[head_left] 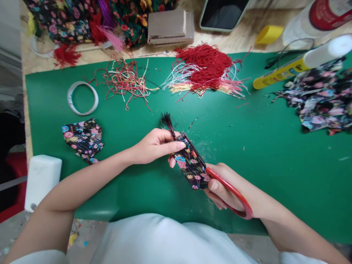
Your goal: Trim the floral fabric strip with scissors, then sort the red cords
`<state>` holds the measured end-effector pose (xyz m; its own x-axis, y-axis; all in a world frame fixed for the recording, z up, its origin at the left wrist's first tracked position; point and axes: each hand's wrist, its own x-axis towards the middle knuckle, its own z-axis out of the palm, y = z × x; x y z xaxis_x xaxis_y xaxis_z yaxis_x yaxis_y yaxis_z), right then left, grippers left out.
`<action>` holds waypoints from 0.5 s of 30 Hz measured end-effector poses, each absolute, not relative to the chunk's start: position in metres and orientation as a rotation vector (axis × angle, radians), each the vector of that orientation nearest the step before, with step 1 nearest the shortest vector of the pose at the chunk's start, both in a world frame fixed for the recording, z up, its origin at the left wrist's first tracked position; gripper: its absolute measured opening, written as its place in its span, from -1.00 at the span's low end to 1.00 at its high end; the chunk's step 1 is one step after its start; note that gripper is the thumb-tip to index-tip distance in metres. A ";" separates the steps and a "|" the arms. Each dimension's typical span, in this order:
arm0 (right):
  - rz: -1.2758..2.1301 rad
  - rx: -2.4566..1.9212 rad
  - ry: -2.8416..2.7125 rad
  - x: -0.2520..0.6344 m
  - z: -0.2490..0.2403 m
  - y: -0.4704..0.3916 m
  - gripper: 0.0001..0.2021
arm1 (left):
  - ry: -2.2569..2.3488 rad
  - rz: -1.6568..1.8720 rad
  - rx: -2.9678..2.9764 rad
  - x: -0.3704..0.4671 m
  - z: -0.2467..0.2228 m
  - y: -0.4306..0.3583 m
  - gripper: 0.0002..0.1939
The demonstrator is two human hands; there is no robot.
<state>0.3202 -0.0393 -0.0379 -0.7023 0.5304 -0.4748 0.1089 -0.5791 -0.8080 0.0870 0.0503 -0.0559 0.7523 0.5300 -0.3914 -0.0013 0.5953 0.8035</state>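
My left hand (162, 146) pinches the upper end of a black floral fabric piece (189, 165) between thumb and fingers. A dark tassel (167, 123) sticks out beyond that end, above my left fingers. My right hand (224, 183) is wrapped round red-handled scissors (231, 189). Their dark blades lie along the right edge of the fabric piece, with the tips close to my left thumb. The lower end of the fabric touches my right fingers. Whether the blades are fully closed, I cannot make out.
A green mat (275, 157) covers the table. Beyond my hands lie tangled cords (126, 80) and a red thread bundle (206, 66). At left are a tape roll (82, 98), a floral scrap (84, 141) and a white box (42, 179). A yellow glue tube (286, 71) and fabric scraps (321, 101) lie right.
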 end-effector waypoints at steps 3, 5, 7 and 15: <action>2.354 -1.092 -1.245 0.320 -0.039 -0.041 -0.43 | 0.668 0.329 0.887 0.087 -0.057 0.050 -0.51; 2.339 -1.112 -1.211 0.320 -0.041 -0.044 -0.43 | 0.652 0.340 0.890 0.087 -0.057 0.050 -0.52; 2.333 -1.115 -1.170 0.319 -0.043 -0.047 -0.43 | 0.618 0.353 0.895 0.087 -0.057 0.050 -0.55; 2.233 -1.127 -1.029 0.314 -0.048 -0.052 -0.42 | 0.601 0.376 0.915 0.087 -0.059 0.049 -0.53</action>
<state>0.3144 -0.0516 -0.0480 -0.5749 0.6518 -0.4946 -0.0474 -0.6300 -0.7752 0.0870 0.0494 -0.0587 0.7754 0.5430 -0.3223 -0.0518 0.5634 0.8246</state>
